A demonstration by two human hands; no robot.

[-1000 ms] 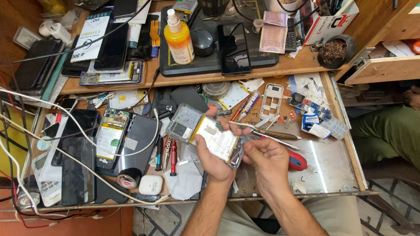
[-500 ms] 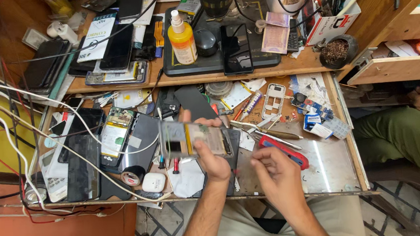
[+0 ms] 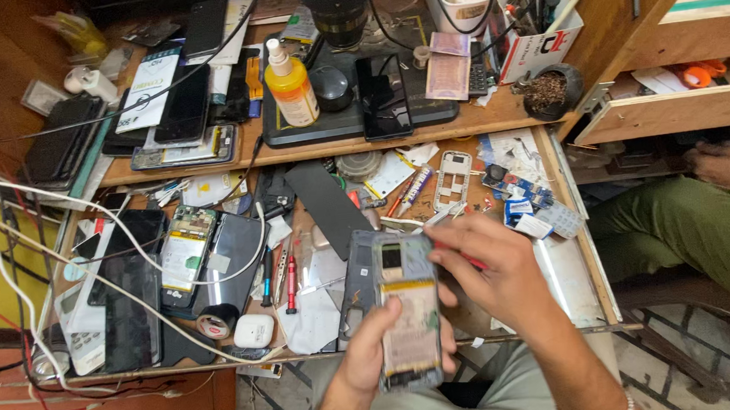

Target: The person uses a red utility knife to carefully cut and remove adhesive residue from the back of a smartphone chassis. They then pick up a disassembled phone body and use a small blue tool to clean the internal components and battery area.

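Two hands work on one opened phone, held back-off and lengthwise over the near edge of the table, above the person's lap. The left hand is closed around the phone's lower half from beneath, thumb on its right rim; the right hand is curled at its upper right corner, fingers pinched on what looks like a red-handled tool, its tip hidden. Exposed battery and board face up, so a slip of the tool would likely scratch or pierce them. The phone hangs partly past the table edge; a loosened grip would drop it to the floor. Just left lie a dark back cover, red screwdriver and white cables, where small loosened parts could vanish in the clutter.
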